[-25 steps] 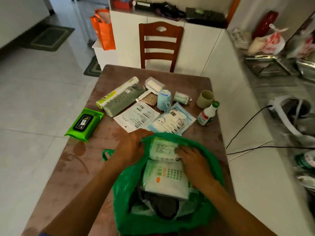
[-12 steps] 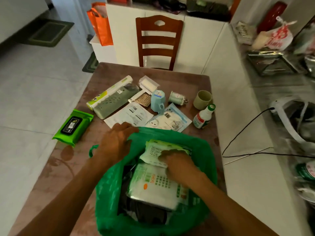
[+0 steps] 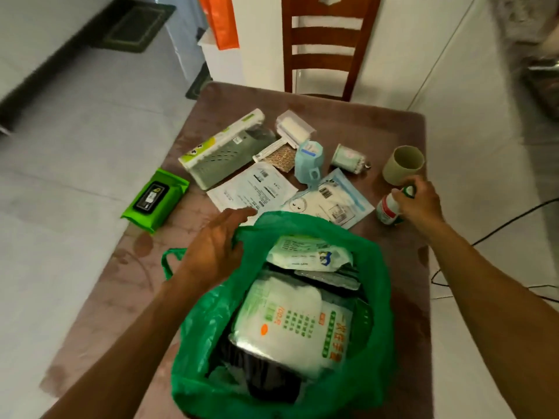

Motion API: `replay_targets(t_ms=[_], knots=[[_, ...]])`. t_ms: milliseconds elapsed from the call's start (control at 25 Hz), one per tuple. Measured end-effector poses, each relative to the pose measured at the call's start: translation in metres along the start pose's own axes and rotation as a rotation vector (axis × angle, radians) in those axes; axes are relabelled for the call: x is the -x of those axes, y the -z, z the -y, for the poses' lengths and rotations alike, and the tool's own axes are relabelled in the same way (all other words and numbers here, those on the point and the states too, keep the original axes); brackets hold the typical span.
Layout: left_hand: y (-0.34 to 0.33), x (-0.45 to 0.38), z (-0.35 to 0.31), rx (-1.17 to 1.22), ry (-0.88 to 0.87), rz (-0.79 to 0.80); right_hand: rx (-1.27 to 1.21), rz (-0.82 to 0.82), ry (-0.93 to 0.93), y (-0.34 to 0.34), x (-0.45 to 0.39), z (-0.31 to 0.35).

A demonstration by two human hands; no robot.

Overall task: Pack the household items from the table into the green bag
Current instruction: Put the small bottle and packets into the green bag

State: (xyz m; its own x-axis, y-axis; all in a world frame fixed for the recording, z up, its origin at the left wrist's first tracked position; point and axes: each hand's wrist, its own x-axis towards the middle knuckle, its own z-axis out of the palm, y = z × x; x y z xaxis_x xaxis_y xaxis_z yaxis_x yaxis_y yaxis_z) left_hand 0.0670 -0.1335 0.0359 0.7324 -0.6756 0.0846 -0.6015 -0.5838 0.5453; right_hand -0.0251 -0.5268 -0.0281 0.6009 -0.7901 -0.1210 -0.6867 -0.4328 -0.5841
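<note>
Brown table (image 3: 393, 128) under green bag (image 3: 378, 297), wipes pack (image 3: 155, 199), cup (image 3: 402, 164), perhaps leaflets (image 3: 251, 192)

Two bare forearms enter from the lower frame. The left hand (image 3: 216, 247) and right hand (image 3: 422, 204) wear no gloves, rings or watch; no sleeve reaches either wrist.
</note>
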Motion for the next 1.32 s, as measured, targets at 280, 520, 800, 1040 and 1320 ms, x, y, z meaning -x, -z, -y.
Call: replay_targets(t_ms=[280,520,800,1040,1320], knots=[[0.038,0.033,0.039,0.015,0.591,0.276,-0.403,-0.158,0.066,0.04,0.085,0.055],[0.117,0.032,0.014,1.17,0.507,0.042,-0.872,0.018,0.339,0.091,0.255,0.15],[0.142,0.054,-0.012,1.105,0.231,0.104,0.354,0.559,0.779,-0.108,0.369,0.148],[0.143,0.077,-0.02,0.918,0.185,0.117,0.197,0.176,0.618,-0.047,0.358,0.113],[0.07,0.1,-0.005,0.222,0.27,0.391,0.265,0.022,-0.233,0.042,0.289,0.03]])
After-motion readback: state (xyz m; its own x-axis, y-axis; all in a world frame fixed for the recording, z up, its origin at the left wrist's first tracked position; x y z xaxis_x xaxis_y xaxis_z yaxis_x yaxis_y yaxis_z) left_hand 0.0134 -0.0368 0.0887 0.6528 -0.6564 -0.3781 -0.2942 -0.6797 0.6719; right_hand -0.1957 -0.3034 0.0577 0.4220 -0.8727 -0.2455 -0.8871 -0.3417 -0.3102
